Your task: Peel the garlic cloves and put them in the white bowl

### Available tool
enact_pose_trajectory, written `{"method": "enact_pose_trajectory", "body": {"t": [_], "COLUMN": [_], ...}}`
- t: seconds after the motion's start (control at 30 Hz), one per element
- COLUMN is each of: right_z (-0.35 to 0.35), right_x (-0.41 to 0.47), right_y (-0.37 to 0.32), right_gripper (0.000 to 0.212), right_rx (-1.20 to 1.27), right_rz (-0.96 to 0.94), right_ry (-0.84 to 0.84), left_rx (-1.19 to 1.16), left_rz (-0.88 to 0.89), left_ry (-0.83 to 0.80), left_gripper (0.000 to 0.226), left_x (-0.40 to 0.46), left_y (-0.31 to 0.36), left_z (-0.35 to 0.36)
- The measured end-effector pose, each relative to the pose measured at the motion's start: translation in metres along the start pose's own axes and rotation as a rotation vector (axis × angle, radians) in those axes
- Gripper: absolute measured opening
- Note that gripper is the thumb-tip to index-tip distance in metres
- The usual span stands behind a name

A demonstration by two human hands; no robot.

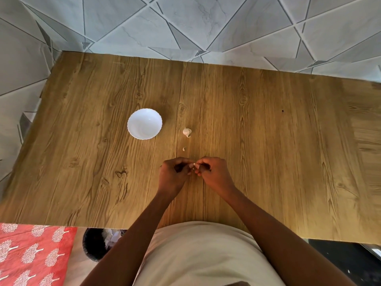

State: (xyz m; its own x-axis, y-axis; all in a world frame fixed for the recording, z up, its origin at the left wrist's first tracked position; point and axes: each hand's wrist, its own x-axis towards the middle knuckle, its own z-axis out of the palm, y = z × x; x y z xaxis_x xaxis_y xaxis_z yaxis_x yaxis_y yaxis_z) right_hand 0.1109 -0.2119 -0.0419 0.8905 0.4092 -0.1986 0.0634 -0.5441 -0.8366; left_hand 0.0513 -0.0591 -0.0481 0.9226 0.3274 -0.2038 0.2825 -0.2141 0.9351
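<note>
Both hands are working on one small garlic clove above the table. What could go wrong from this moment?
The clove is tiny between the left hand and right hand; it may slip and roll. Loose peel could be carried into the white bowl. The bowl is aside, so a drop may miss.

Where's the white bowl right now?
In the head view the white bowl sits on the wooden table, left of centre, just left of the garlic piece and beyond the left hand.
</note>
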Motion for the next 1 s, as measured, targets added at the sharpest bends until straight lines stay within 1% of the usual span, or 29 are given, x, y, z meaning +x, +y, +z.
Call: {"method": "enact_pose_trajectory", "body": {"t": [0.17, 0.3, 0.43, 0.53, 0.63, 0.7, 0.83, 1.0], "right_z": [-0.001, -0.003, -0.004, -0.004, -0.003, -0.002, -0.003, -0.007], "right_x": [0.0, 0.001, 0.001, 0.002, 0.002, 0.001, 0.001, 0.001], "right_y": [0.0, 0.0, 0.001, 0.003, 0.003, 0.002, 0.002, -0.001], "right_gripper": [0.012, 0.013, 0.012, 0.015, 0.01, 0.008, 0.009, 0.007], "right_rx": [-0.024, -0.033, -0.064, -0.101, -0.096, -0.082, -0.015, 0.083], "right_rz": [-0.023, -0.03, -0.066, -0.108, -0.09, -0.067, -0.007, 0.071], "right_ry": [-0.019, -0.031, -0.031, -0.018, -0.018, -0.016, -0.026, -0.026], "left_rx": [0.089, 0.179, 0.222, 0.226, 0.233, 0.204, 0.033, -0.07], "left_rz": [0.038, 0.105, 0.153, 0.161, 0.167, 0.14, 0.052, 0.051], "left_ry": [-0.008, -0.024, -0.037, -0.05, -0.058, -0.065, -0.105, -0.15], "left_gripper": [0.014, 0.016, 0.019, 0.02, 0.02, 0.018, 0.012, 0.01], "left_x": [0.0, 0.003, 0.004, 0.006, 0.007, 0.008, 0.011, 0.011], "left_y": [-0.002, -0.005, -0.004, -0.005, -0.006, -0.006, -0.006, -0.004], "left_z": [-0.001, -0.002, -0.002, -0.002, -0.002, -0.002, -0.005, -0.007]}}
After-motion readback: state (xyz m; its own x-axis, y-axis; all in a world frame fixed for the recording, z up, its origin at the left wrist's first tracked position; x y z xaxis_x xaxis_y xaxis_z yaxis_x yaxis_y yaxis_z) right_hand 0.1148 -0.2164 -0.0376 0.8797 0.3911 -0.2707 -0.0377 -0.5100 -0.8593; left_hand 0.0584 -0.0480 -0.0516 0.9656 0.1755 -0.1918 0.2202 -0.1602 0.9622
